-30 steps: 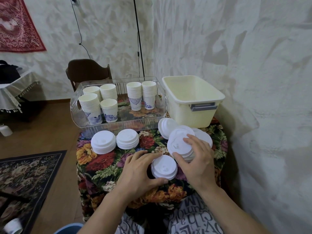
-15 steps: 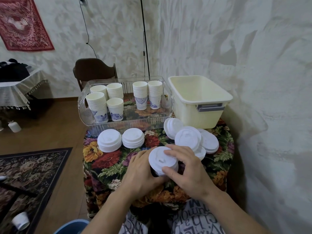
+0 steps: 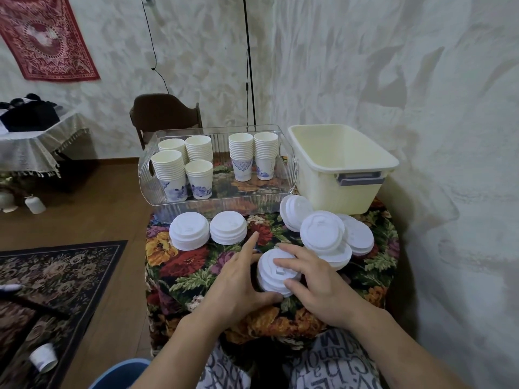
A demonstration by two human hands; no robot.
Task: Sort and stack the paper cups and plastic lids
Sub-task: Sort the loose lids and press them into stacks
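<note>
A small stack of white plastic lids [image 3: 271, 276] sits at the near middle of the floral table. My left hand [image 3: 238, 279] cups its left side, thumb under the near edge, index finger pointing away. My right hand [image 3: 314, 279] lies over its top and right side, fingers curled on the top lid. Two neat lid stacks [image 3: 189, 230] [image 3: 228, 227] stand to the left. A loose pile of lids [image 3: 323, 234] lies to the right. Several stacks of paper cups [image 3: 196, 161] [image 3: 252, 153] stand in a clear tray [image 3: 224, 203].
A cream plastic bin [image 3: 345, 175] stands at the back right beside the wall. A brown chair [image 3: 165, 113] is behind the tray. The table's floral cloth [image 3: 191, 276] drops off on the left. One paper cup [image 3: 43, 357] lies on the rug.
My right hand left the loose pile with a lid and brought it onto the small stack, which my left hand kept holding. The camera has shifted slightly.
</note>
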